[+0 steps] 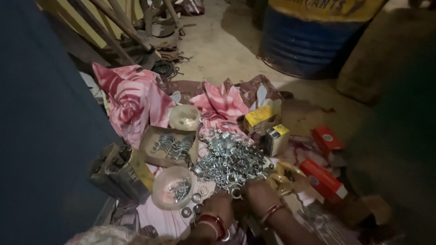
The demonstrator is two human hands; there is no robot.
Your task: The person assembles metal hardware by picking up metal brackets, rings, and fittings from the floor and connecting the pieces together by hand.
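Metal clamps (229, 161): small, stiff, snag-prone; I pinch one rim. Left hand (218, 206), right hand (259, 193) touching pile; grip unclear.

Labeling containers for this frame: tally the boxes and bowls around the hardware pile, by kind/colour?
Red boxes: 2
Yellow-topped boxes: 2
Open cardboard box of metal clips: 1
Round translucent bowls: 2
Total: 7
The pile of metal rings is too dense to count.
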